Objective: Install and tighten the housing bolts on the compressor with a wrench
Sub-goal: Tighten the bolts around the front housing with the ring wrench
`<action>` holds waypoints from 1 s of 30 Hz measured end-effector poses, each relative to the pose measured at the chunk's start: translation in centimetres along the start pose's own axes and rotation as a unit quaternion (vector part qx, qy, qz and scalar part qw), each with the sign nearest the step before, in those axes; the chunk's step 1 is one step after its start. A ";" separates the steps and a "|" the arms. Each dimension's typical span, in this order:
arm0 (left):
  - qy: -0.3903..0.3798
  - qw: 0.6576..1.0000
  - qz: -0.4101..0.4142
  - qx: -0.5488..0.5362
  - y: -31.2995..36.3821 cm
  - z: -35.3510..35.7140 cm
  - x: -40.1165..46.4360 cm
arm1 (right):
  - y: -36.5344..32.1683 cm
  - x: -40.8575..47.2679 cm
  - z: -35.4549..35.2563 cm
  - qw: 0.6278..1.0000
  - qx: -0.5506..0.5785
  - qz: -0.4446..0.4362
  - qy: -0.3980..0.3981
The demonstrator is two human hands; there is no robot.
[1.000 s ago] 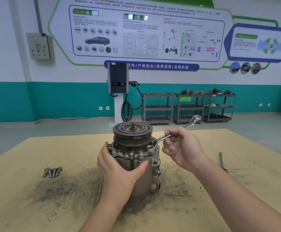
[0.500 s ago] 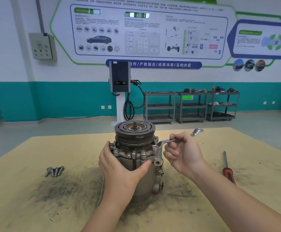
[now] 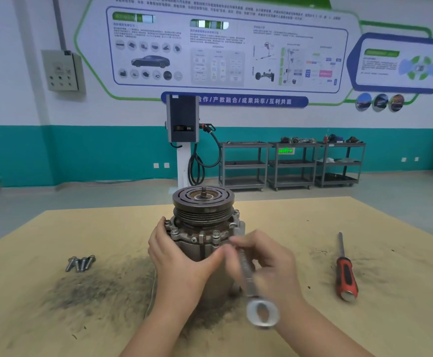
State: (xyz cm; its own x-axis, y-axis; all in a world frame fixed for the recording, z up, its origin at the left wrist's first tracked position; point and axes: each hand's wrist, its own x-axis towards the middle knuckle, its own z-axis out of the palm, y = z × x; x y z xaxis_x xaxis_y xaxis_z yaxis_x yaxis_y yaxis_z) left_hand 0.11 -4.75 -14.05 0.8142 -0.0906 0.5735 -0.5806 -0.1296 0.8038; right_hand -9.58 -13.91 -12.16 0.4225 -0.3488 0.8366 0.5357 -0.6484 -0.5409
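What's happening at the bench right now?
Left hand steadies grey metal compressor. Right hand grips silver ring wrench on a flange bolt. Nothing blocking.

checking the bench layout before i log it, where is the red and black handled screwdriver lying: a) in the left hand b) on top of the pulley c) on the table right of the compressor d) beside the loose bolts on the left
c: the red and black handled screwdriver lies flat on the tan wooden table to the right of the grey metal compressor, apart from it, while the loose silver bolts lie on the far left.
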 end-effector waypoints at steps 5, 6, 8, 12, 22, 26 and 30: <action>0.028 0.999 -0.019 -0.011 0.4 0.2 0.1 | -0.9 1.2 2.6 0.993 -0.086 0.023 -0.079; 0.031 0.999 -0.017 0.010 0.1 0.3 0.1 | -1.1 1.3 2.9 0.992 -0.095 0.019 -0.078; 0.035 0.999 -0.008 0.041 -0.5 0.4 0.2 | -1.5 1.5 2.7 0.994 -0.089 -0.009 -0.066; -0.015 1.000 0.002 0.025 -0.7 0.0 0.2 | -2.0 2.3 0.8 0.999 -0.054 -0.003 -0.004; -0.005 0.999 0.017 0.028 -0.7 0.0 0.1 | -0.4 4.6 -1.7 0.863 0.339 0.335 0.170; -0.006 0.999 0.019 0.034 -0.9 0.0 0.2 | 0.6 5.1 -1.9 0.861 0.351 0.341 0.141; -0.009 0.999 0.020 0.032 -0.8 0.0 0.2 | 1.5 6.2 -2.2 0.842 0.366 0.385 0.092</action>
State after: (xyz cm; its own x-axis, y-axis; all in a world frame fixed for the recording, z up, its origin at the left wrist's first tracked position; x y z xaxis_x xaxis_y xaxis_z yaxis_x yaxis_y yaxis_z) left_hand 0.71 -4.68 -14.59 0.7908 -0.1138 0.6014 -0.6116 -0.1888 0.7683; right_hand -7.80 -18.48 -7.62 0.7661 -0.6179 0.1766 0.4906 0.3849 -0.7818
